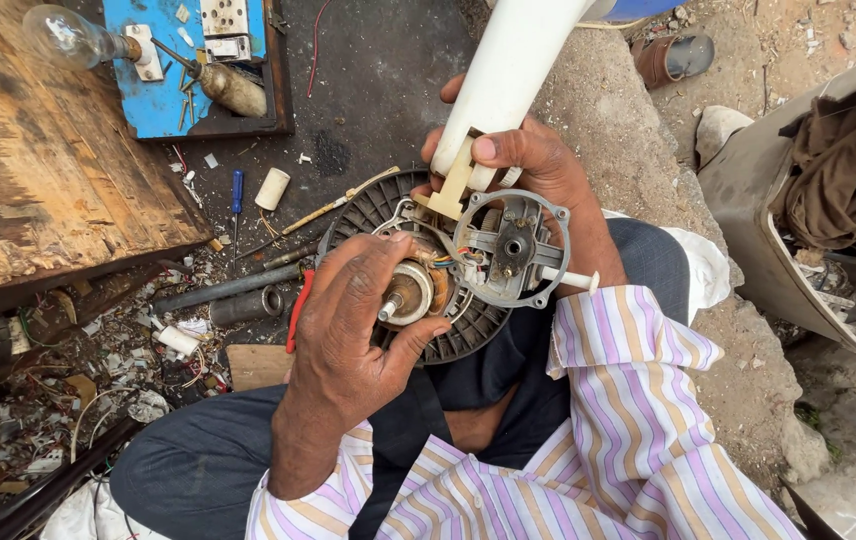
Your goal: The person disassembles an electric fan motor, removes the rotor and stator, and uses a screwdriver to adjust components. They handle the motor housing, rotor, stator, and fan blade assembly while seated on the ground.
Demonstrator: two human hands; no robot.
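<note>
1. The left hand point(353, 320) had its grip closed around the fan motor point(418, 290), thumb and fingers wrapped about the round copper-wound body, with the steel shaft point(390, 308) poking out between them.
2. The right hand point(538, 165) was curled shut on the white plastic fan neck point(503, 85), just above the motor, the thumb pressed across its lower end.
3. Right of the motor, touching it, sat a grey metal gear housing point(511, 247), ring-shaped with a cross brace and a white pin sticking out sideways.
4. Behind the motor lay a dark ribbed plastic guard disc point(468, 330), resting on the person's lap.
5. Left of the motor, on the dark floor point(368, 90), lay a blue-handled screwdriver point(237, 195), a white cylinder point(272, 189), a grey pipe point(223, 290) and red-handled pliers point(298, 310).
6. Further left stood a worn wooden board point(48, 170); above it sat a blue board with a clear bulb point(66, 38).
</note>
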